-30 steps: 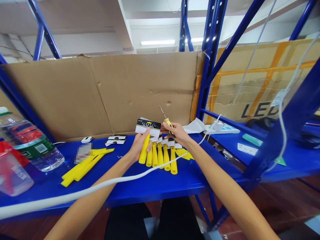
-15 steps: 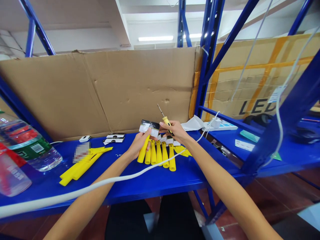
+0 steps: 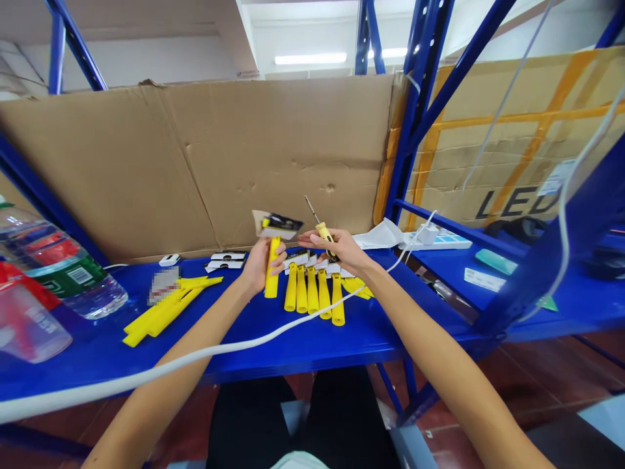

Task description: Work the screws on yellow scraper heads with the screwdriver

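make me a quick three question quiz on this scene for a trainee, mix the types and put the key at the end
1. Which hand holds the screwdriver?
a) the left only
b) the right only
c) neither

2. True or false: the screwdriver is held with its tip pointing down.

3. Fill in the colour: the left hand grips a ____ handle.

Key:
1. b, the right hand
2. False; its tip points up
3. yellow
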The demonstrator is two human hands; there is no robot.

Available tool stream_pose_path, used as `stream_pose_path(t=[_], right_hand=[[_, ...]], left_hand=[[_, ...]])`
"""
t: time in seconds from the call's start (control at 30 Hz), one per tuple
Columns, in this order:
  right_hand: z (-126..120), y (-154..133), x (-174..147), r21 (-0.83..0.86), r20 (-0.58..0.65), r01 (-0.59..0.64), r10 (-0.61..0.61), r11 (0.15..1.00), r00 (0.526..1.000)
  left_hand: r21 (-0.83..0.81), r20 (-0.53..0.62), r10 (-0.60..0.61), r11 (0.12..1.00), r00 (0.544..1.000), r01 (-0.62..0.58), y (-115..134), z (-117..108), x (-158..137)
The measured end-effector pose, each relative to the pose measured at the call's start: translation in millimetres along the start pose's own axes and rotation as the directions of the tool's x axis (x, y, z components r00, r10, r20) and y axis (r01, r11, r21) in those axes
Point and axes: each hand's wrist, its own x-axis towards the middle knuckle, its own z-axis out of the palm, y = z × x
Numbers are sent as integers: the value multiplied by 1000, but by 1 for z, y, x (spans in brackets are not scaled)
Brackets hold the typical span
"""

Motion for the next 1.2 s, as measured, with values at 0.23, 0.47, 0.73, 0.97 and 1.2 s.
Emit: stream_pose_path(t=[0.23, 0.47, 0.73, 0.97, 1.2], right_hand=[[-2, 5, 4, -12, -100, 20, -21, 1000, 995], [1, 9, 5, 3, -118, -2, 2, 1000, 993], [3, 15, 5, -68, -159, -24, 13, 997, 987], [-3, 22, 10, -167, -325, -16, -40, 986, 945], [-16, 23, 12, -396, -412, -38, -141, 917, 900]], left_hand=[[-207, 268, -246, 930, 931, 305, 10, -4, -4], [-225, 302, -365, 870, 881, 438, -8, -4, -2], [-193, 286, -417, 857, 863, 478, -11, 1, 0], [-127, 196, -317, 930, 928, 344, -32, 2, 2], [-87, 23, -42, 995, 999, 43, -36, -2, 7]])
